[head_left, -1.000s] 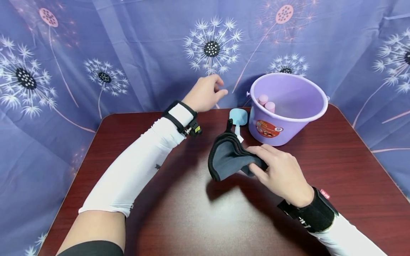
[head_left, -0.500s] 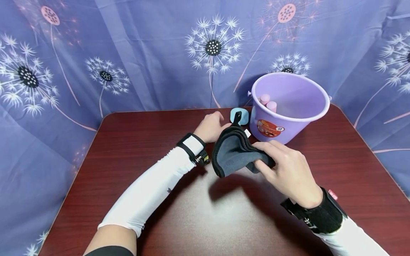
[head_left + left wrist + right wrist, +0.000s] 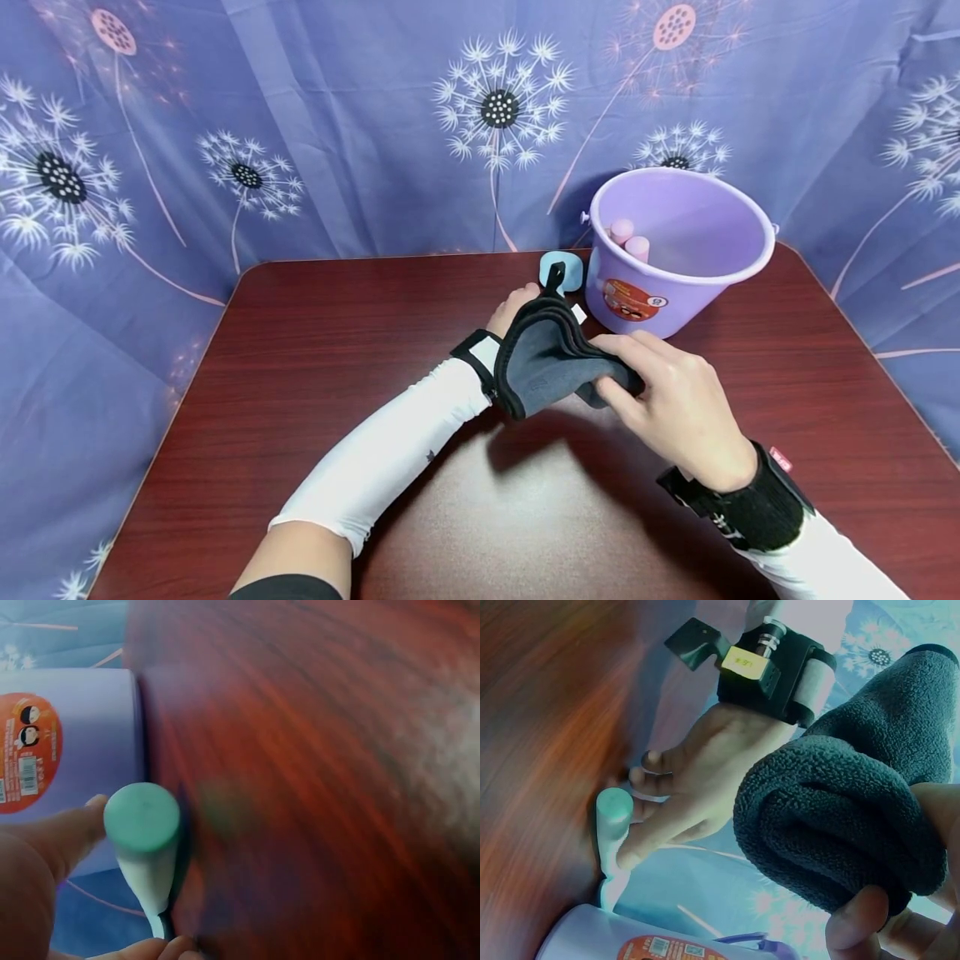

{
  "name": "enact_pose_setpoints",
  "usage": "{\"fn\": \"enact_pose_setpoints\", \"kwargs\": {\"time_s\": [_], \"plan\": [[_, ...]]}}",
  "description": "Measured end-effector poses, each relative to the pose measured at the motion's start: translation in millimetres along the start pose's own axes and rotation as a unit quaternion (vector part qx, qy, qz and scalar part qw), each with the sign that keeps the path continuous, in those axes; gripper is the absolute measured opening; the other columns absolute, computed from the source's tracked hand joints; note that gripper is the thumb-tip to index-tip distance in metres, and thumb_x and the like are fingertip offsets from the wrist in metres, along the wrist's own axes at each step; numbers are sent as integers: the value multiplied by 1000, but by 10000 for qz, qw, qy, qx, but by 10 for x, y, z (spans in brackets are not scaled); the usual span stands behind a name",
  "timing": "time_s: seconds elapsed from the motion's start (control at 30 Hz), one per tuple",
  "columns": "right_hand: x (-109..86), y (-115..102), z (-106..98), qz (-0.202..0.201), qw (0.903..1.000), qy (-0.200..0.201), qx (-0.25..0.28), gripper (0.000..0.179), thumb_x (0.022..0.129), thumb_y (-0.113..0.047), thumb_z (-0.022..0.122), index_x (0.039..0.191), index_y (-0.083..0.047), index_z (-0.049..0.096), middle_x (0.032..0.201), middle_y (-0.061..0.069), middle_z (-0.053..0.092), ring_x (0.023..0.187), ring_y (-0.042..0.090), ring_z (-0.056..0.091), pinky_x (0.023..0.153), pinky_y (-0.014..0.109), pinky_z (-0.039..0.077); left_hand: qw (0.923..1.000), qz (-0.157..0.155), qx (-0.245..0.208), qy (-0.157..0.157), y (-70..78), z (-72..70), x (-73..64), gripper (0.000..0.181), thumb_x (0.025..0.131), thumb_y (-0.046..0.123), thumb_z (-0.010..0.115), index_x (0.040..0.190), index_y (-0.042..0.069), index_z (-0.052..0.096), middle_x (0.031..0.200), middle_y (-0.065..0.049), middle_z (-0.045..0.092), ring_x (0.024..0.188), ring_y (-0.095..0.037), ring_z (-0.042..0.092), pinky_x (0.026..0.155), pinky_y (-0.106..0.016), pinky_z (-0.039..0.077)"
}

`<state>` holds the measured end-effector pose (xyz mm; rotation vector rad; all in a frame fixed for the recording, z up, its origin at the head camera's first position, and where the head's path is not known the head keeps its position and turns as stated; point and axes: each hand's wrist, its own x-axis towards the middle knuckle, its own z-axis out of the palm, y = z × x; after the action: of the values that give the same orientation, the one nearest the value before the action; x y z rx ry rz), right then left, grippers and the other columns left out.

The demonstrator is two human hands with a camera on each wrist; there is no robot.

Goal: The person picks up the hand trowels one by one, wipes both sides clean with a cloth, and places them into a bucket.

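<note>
My right hand (image 3: 667, 408) grips a folded dark grey fleecy cloth (image 3: 547, 367) with black edging and a loop, held above the table. Close up, its soft rolled layers (image 3: 832, 802) show in the right wrist view. Behind the cloth, my left hand (image 3: 513, 304) is mostly hidden from the head view. It reaches down to a light blue tool (image 3: 561, 271) with a flat rounded head. In the left wrist view the tool's pale handle (image 3: 146, 870) has a green end, with thumb and fingertips spread around it. Those fingers look extended in the right wrist view.
A light purple bucket (image 3: 660, 292) with an orange label stands at the back right, and pink cylindrical things (image 3: 636, 247) lie inside it. The dark red wooden table (image 3: 360, 325) ends at a blue curtain (image 3: 360, 125) with dandelion prints.
My left hand has come down from above the table's back edge and moved right, behind the cloth, to the light blue tool. My right hand and the cloth have shifted slightly right.
</note>
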<state>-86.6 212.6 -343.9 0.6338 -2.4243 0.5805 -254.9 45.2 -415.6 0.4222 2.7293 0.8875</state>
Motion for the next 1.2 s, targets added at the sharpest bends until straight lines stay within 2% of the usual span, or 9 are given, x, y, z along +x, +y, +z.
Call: {"fn": "enact_pose_setpoints", "kwargs": {"time_s": [0.1,0.17,0.23,0.3,0.33,0.5,0.7,0.9,1.2], "plan": [[-1,-5,0,-11,10000,0,7,31,84,-19,63,115,-20,71,93,-13,60,64,5,45,56,28,39,9938,1001,-117,471,86,-66,-235,37,92,51,60,108,19,68,102,1,67,94,-19,64,80,-35,51],[-3,-6,0,-9,10000,-5,10,32,84,-19,63,115,-20,71,93,-13,61,64,5,45,56,28,39,9796,1726,-471,916,159,-138,-436,33,77,57,74,88,26,72,83,8,66,79,-13,62,68,-28,50],[-5,-9,-2,-8,10000,-18,9,32,84,-19,63,115,-20,71,94,-13,61,64,4,45,56,28,39,9640,2273,-927,1022,204,-165,-554,31,66,59,81,73,31,70,67,9,60,66,-10,57,58,-26,47],[-5,-11,-1,-23,10000,-7,18,32,84,-19,63,115,-20,71,94,-13,61,65,4,45,56,28,39,9648,2052,-1173,1157,240,-177,-596,26,70,51,80,70,28,68,67,6,59,64,-11,56,56,-27,46],[-4,-11,2,-38,10000,5,26,32,84,-19,63,115,-20,71,94,-13,61,65,4,45,56,28,39,9724,1667,-1187,1123,264,-191,-585,24,77,46,77,74,24,68,73,3,61,67,-14,59,60,-28,48],[-4,-10,18,-135,9998,105,54,33,83,-18,64,115,-19,71,94,-12,62,65,4,46,56,29,40,9957,397,-98,833,257,-143,-364,31,90,43,63,93,12,67,93,-8,67,83,-24,66,70,-36,52],[-15,-8,26,-92,10000,4,22,33,84,-20,63,116,-20,71,95,-13,61,64,4,46,56,29,39,9931,-808,736,422,52,31,140,33,105,33,41,118,7,58,114,-12,66,102,-30,65,83,-47,51],[-12,-4,28,-139,9999,46,6,33,83,-19,63,115,-19,71,93,-12,61,64,4,45,55,28,39,9942,-564,893,184,-59,-15,191,39,106,37,41,117,7,63,117,-15,57,95,-30,63,81,-47,51],[-5,4,25,-84,10000,-37,16,32,84,-20,64,115,-19,71,97,-11,63,66,4,47,57,29,40,9941,-262,873,583,-93,-231,-83,28,103,32,48,106,5,58,113,-13,47,77,-27,59,70,-42,51]]}}
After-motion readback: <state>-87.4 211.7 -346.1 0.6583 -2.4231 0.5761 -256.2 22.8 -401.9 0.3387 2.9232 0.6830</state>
